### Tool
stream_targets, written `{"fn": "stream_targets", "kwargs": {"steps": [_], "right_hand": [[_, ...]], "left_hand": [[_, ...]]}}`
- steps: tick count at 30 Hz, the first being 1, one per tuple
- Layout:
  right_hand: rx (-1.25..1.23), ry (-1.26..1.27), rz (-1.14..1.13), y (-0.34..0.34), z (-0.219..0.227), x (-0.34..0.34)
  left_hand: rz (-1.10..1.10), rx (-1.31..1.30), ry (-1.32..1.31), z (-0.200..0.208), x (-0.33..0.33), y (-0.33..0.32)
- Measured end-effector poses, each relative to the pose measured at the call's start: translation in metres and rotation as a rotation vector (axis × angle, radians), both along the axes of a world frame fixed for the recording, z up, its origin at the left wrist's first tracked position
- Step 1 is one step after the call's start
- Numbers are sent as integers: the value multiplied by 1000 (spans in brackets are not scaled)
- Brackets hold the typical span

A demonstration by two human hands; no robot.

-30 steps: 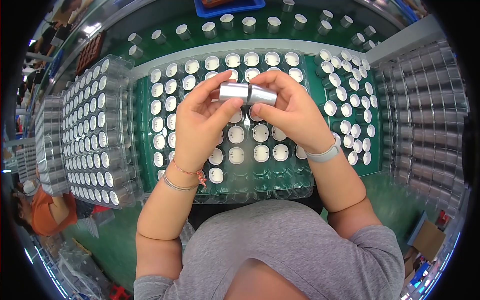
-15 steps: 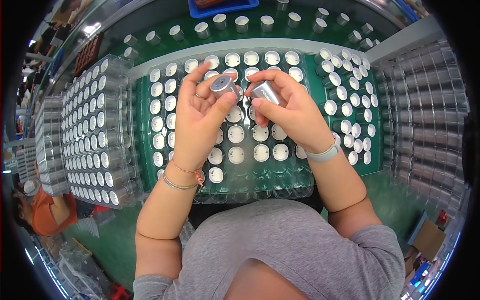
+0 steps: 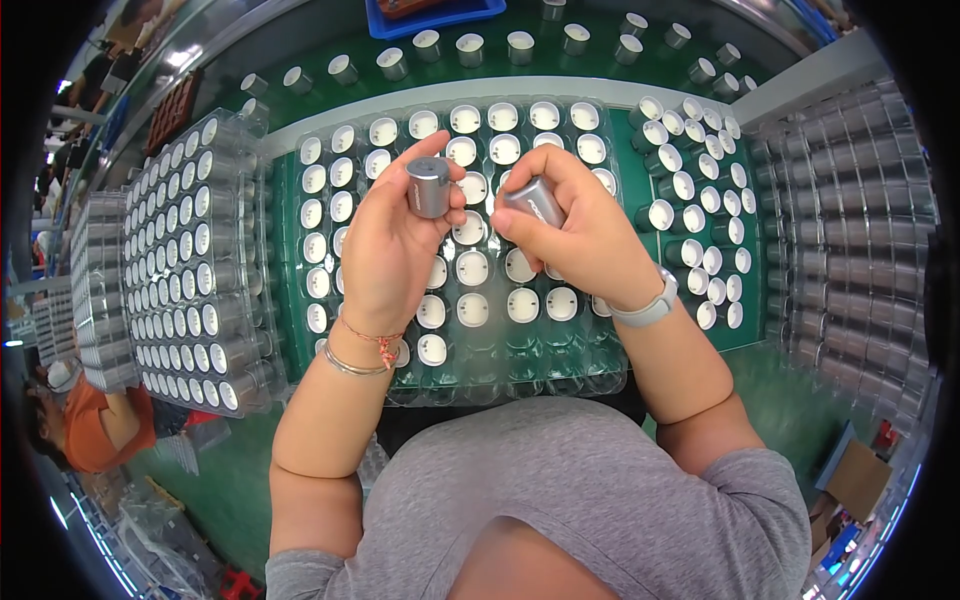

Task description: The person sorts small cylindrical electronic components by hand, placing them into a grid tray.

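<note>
My left hand (image 3: 392, 245) holds a short grey metallic cylinder (image 3: 429, 188) roughly upright, its dark grey end facing up. The index finger stretches out behind it, and other fingertips curl around its right side. In my right hand (image 3: 575, 225) is a second grey cylinder (image 3: 536, 203), tilted, with light lettering on its side; fingers and thumb wrap it and hide part of it. Both hands are above a clear plastic tray (image 3: 490, 352), whose pockets hold rows of similar cylinders with white round ends (image 3: 471, 267) up. The tray's nearest right pockets hold nothing.
Loose white-ended cylinders (image 3: 709, 197) stand on the green surface to the right. Stacked filled trays (image 3: 250, 340) rise at left, stacked clear trays (image 3: 840, 240) at right. Beyond a pale rail (image 3: 400, 100), cylinders line a green belt beside a blue tray (image 3: 440, 17). Another person (image 3: 100, 425) is at lower left.
The left cylinder has tipped more upright and moved slightly left and down, as the left hand turned. The right hand's cylinder has rotated a little. Cylinders and blue tray on the belt have shifted left.
</note>
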State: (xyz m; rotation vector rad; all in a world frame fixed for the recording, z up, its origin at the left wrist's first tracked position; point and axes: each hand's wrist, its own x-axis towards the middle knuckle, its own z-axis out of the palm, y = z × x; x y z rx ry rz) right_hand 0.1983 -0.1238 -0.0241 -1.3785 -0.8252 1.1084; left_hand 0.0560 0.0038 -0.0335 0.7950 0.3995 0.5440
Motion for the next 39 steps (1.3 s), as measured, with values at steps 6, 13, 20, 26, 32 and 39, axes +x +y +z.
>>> {"fn": "stream_targets", "kwargs": {"steps": [6, 13, 20, 26, 32, 39], "right_hand": [[153, 325, -12, 0, -6, 4], [303, 137, -96, 4, -12, -1], [321, 95, -87, 5, -12, -1], [392, 73, -75, 4, -16, -1], [283, 63, -59, 4, -8, -1], [315, 45, -54, 5, -10, -2]], "left_hand": [[-2, 259, 153, -3, -4, -5], [28, 447, 91, 0, 2, -10], [13, 597, 60, -1, 4, -7], [-6, 546, 91, 2, 4, -13], [-3, 563, 151, 0, 1, -11], [1, 593, 147, 0, 2, -11]]}}
